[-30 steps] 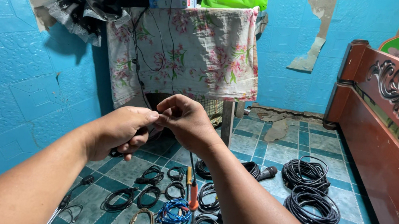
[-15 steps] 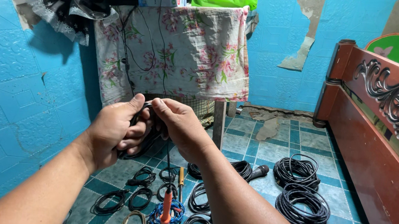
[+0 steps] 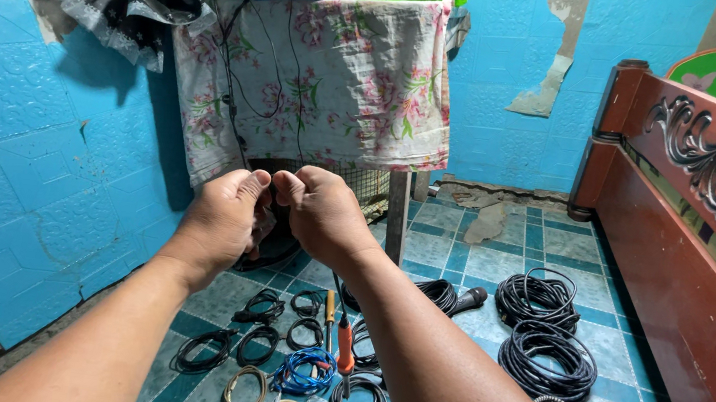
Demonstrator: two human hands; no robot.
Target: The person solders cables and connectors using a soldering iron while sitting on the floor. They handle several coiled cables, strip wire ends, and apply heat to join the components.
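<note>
A: Both hands sit higher than a half-second ago, now level with the floral cloth's [image 3: 327, 86] hem. Left hand [image 3: 222, 220] and right hand [image 3: 323, 219] meet, fingertips pressed on a thin black cable [image 3: 253, 242].

B: Handling?

A: Probably light, limp, slick-jacketed; best pinched close to the end. Below the cloth, tiled floor [image 3: 479, 263] holds cable coils [image 3: 546, 346]; blue walls, carved bed frame [image 3: 696, 227] to its right.

Below the left hand [image 3: 222, 220] and right hand [image 3: 323, 219], small cable coils [image 3: 265, 345] and an orange-handled tool [image 3: 345, 349] crowd the floor [image 3: 479, 263]. Big black coils [image 3: 546, 346] block the right, beside the wooden bed frame [image 3: 690, 272]. Bare tiles stay open toward the far wall; the floral cloth [image 3: 327, 86] hangs just ahead.
</note>
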